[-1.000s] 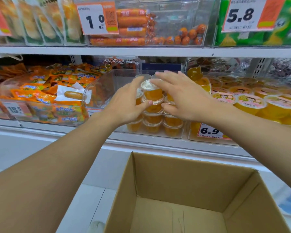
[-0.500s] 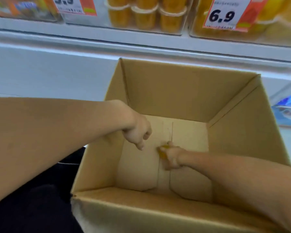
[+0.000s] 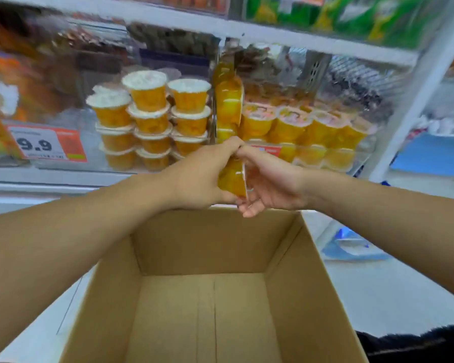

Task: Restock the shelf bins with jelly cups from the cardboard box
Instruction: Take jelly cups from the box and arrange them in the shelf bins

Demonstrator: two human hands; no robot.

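Both hands raised over the open cardboard box (image 3: 199, 258), one jelly cup (image 3: 232, 179) caught between them on its side, lid facing right. Left hand (image 3: 197, 179) wrapped round the cup's orange body, fingers curled about it; right hand (image 3: 270, 179) cupped against the lid side, thumb over the top edge, lower fingers (image 3: 249, 209) loosely spread beneath. Cup held near the shelf front, above the box's far wall, not yet in any bin.

Beyond the hands, a clear bin (image 3: 89, 158) with three columns of stacked cups (image 3: 152, 119), the left column lower than the other two. To the right, a second bin of larger cups (image 3: 312, 132) with printed lids, a different product by the look of it. Price tag (image 3: 47, 144) reading 9.9 on the left bin's front. Box floor bare as far as visible; nearer part hidden, frame blurred.

To finish the step well, probably: turn the cup upright, lid on top, before going over the bin's front wall. Aim for the lower left column, base seated squarely on the lid below. Hold by the rim and sides, gently, since the thin foil lid likely dents. Steady the neighbouring stacks with the free hand, as tall columns may topple at a nudge.
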